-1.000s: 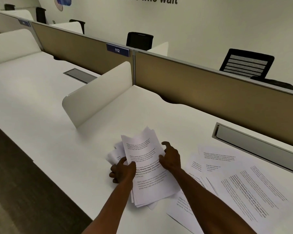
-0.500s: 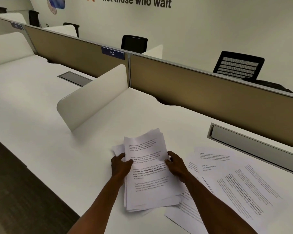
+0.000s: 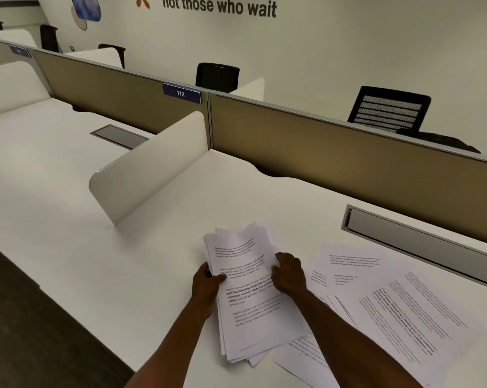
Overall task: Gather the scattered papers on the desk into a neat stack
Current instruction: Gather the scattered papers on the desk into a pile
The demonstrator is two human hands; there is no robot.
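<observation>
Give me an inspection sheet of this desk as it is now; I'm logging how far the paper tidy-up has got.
Surface: white desk, matte, bare to the left of the papers.
Job's things: paper stack at the near edge, sheets unevenly fanned; loose sheets overlapping to its right, not yet gathered.
Clutter: nothing seen.
Grippers: left hand grips the stack's left edge, right hand its right edge.
Cables: nothing seen; a cable tray is set into the desk on the right and a closed flap on the left.
Surroundings: white side divider, tan partition with tag 112, black chairs beyond it, wall lettering.
</observation>
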